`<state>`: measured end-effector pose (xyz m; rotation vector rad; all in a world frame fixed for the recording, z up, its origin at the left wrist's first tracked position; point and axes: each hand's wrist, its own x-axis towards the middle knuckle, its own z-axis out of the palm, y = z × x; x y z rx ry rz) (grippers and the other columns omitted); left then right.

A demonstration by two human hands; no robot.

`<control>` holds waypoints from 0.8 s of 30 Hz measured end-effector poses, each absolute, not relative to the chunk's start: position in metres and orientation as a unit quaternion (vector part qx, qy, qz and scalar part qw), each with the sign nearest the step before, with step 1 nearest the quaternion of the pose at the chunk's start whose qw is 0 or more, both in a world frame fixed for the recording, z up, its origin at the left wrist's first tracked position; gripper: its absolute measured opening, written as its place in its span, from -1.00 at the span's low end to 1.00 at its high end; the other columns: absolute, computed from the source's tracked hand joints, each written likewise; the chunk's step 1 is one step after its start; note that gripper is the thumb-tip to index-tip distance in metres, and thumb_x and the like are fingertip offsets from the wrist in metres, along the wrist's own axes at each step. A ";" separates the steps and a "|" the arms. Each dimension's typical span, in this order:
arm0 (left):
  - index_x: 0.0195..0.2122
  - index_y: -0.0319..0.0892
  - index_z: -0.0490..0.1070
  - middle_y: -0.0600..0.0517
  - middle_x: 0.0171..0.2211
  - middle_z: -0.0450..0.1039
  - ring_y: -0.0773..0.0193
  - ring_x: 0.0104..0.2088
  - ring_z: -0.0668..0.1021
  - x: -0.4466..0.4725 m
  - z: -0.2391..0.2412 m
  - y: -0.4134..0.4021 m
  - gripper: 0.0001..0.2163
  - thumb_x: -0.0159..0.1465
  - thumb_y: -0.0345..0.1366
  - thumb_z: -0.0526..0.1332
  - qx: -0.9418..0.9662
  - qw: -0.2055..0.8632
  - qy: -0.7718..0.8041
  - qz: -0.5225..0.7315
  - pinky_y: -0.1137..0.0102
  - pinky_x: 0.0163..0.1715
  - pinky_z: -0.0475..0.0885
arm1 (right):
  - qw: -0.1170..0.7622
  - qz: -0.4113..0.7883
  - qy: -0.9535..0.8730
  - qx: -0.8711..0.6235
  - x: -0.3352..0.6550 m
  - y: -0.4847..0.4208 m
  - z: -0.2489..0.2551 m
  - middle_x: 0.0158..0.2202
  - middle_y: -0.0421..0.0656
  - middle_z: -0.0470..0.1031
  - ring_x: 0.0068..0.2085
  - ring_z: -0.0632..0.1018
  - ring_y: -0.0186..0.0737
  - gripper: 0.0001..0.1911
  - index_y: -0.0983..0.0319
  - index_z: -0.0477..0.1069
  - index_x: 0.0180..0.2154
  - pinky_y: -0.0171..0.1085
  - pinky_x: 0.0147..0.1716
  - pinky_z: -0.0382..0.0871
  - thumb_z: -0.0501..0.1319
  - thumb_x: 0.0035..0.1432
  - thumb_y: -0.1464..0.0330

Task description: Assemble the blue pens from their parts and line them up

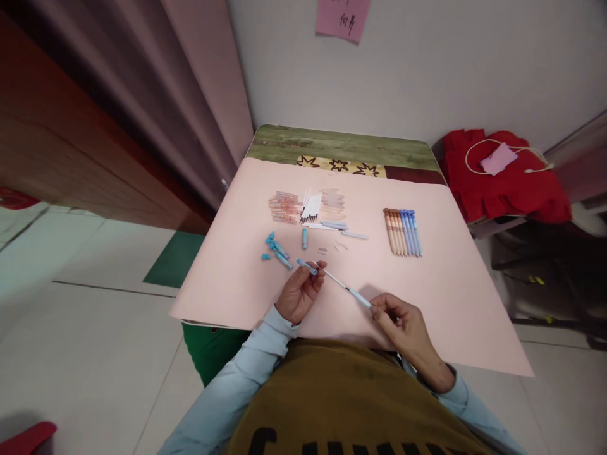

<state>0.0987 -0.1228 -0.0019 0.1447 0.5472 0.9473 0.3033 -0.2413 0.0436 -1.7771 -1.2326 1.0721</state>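
Observation:
My left hand [298, 296] pinches a short blue upper pen barrel [308, 267]. In my right hand [408, 325] is a light-blue lower pen barrel [361, 298], gripped at its lower end. A white refill [334, 278] sticks out of that barrel, its far end close to my left fingertips; whether they touch it I cannot tell. Beyond my left hand lie several blue pen tops [279, 250], and one more blue upper barrel [304, 239] sits apart. Tiny springs [322, 251] are near it on the pink sheet.
Clear reddish pen parts [284, 207], white refills [311, 207] and pale barrels [333, 203] lie in groups at the back. Several light-blue barrels [334, 225] are in front of them. Assembled brown-topped and blue-topped pens [402, 232] line up at right on the pink sheet [441, 297].

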 end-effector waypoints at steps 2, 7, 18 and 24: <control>-0.28 -0.30 0.50 -0.08 -0.15 0.52 0.41 -0.30 0.60 0.099 -0.002 -0.123 -0.92 0.26 -0.39 0.27 0.070 0.851 0.262 0.449 0.57 -0.27 0.55 | 0.358 0.417 -0.473 -0.689 0.300 -0.239 0.042 -0.54 -0.25 0.29 -0.51 0.24 -0.35 -0.72 0.24 0.43 -0.38 -0.35 -0.55 0.05 0.20 0.19 0.15; -0.27 -0.27 0.49 -0.06 -0.14 0.52 0.43 -0.30 0.59 0.098 -0.002 -0.122 -0.93 0.27 -0.37 0.27 0.057 0.847 0.272 0.453 0.58 -0.26 0.54 | 0.377 0.418 -0.464 -0.684 0.293 -0.234 0.041 -0.53 -0.23 0.32 -0.51 0.27 -0.34 -0.70 0.25 0.45 -0.36 -0.36 -0.56 0.08 0.22 0.16 0.13; -0.28 -0.29 0.49 -0.08 -0.15 0.52 0.42 -0.30 0.59 0.098 -0.004 -0.124 -0.92 0.26 -0.37 0.28 0.073 0.851 0.262 0.448 0.57 -0.27 0.55 | 0.390 0.411 -0.467 -0.679 0.290 -0.235 0.043 -0.52 -0.22 0.36 -0.49 0.31 -0.33 -0.69 0.25 0.47 -0.36 -0.36 -0.53 0.15 0.25 0.14 0.11; -0.26 -0.31 0.51 -0.10 -0.13 0.53 0.40 -0.30 0.59 0.097 -0.006 -0.126 -0.89 0.23 -0.36 0.32 0.095 0.858 0.246 0.441 0.56 -0.26 0.55 | 0.394 0.431 -0.455 -0.673 0.285 -0.230 0.042 -0.54 -0.22 0.35 -0.51 0.28 -0.34 -0.64 0.25 0.46 -0.34 -0.35 -0.55 0.11 0.25 0.14 0.06</control>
